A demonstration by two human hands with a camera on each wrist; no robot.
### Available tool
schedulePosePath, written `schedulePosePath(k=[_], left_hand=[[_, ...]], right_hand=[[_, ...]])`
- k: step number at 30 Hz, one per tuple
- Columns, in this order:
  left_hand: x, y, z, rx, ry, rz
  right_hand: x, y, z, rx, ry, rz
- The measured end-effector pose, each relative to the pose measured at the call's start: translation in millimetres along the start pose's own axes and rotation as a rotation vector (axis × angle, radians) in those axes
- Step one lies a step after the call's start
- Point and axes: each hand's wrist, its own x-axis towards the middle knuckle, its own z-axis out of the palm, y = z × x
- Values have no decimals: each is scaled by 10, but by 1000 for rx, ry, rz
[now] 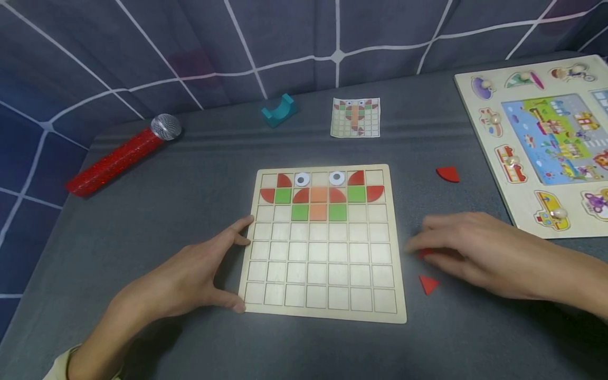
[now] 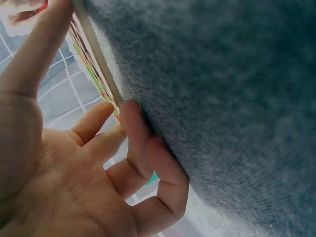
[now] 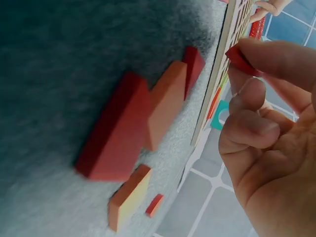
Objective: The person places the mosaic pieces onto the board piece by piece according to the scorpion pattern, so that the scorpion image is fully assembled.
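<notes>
1. On the table [image 1: 119, 237], near middle: the board [image 1: 316, 271], flat. Its three far rows are partly filled with red, green and orange pieces and two eyes [image 1: 301, 179]; four near rows bare.
2. Far beyond the board: the card [image 1: 355, 119], showing a similar face, with more orange down the middle and red lower down. Probably the pattern being copied.
3. Left hand [image 1: 192, 274]: spread at the board's left edge, thumb by the near corner, fingertips touching the edge farther up. Likely steadying it.
4. Right hand [image 1: 467, 250]: just right of the board, a red piece [image 3: 240, 59] pinched between thumb and finger. Piece's full shape cannot be told.
5. Loose to the right: a triangle [image 1: 428, 284] nearer, a quarter-round [image 1: 448, 174] farther off. Right wrist view adds an orange piece [image 3: 168, 106] among other loose ones.
6. Step in hand, as I read it: lifting a piece for the board's lower pattern.
7. Next move seems to call for checking its cell against the card, turning the piece to suit, and lowering it square without nudging neighbours.
</notes>
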Motion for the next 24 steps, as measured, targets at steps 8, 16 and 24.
schedulePosePath(k=[8,16,24], left_hand=[[-3,2,2,1,4,2],[-8,-2,3,8,1,-5],[-3,5,9,16,6,-9]], right_hand=[[151,-132,-66,37,82,-8],[396,-250,-77,113,87,15],[633,-263,-61,134,133,-46]])
